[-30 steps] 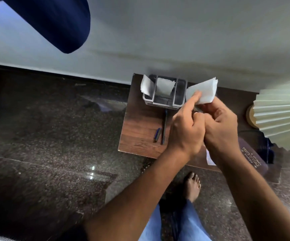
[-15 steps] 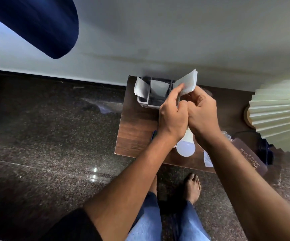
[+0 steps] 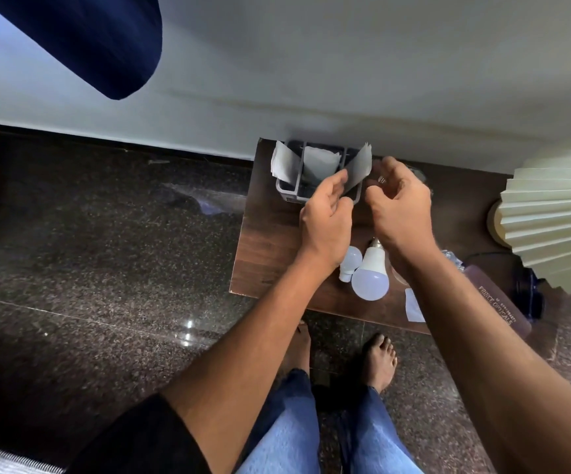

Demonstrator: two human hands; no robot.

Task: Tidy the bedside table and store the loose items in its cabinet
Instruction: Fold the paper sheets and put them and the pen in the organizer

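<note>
At the back left corner of the bedside table (image 3: 270,241), against the wall, we find one grey divided organiser (image 3: 297,193) holding three pieces of white paper: one (image 3: 282,164) leaning out of its left compartment, one (image 3: 320,162) upright in the middle, and one folded sheet (image 3: 357,171) slanting at its right end. Our left hand (image 3: 325,220) sits just in front of the organiser, fingers curled, thumb and forefinger touching the lower edge of that right-hand sheet; whether they actually pinch it we cannot tell. Our right hand (image 3: 402,206) hovers just beside it, fingers loosely curled and parted, gripping nothing we can make out. Nearer the table's front edge, partly under both wrists, lie two white light bulbs: a small one (image 3: 349,261) and a larger one (image 3: 370,278), side by side. One small slip of white paper (image 3: 414,306) rests near the front edge, under the right forearm. One brown spectacle case (image 3: 496,299) with printed lettering lies at the table's right side, and one pleated cream lampshade (image 3: 554,213) overhangs the far right.
</note>
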